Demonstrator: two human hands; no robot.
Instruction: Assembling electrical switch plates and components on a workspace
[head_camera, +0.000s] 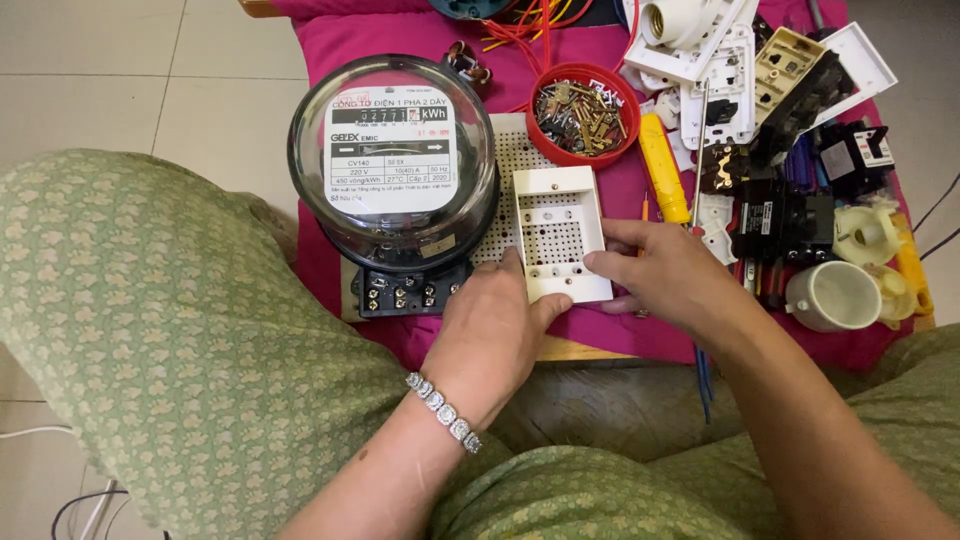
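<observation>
While both hands clamp white plastic frame, perforated board, round glass meter

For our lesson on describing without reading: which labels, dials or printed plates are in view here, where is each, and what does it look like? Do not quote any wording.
Round glass-domed electricity meter: on the pink cloth, left of the white plastic frame; its face is a white printed plate.
Counter window: top of that plate, a narrow dark strip of digits, the last one red.
Small black breaker label: far right among the parts, a white rectangle.
</observation>
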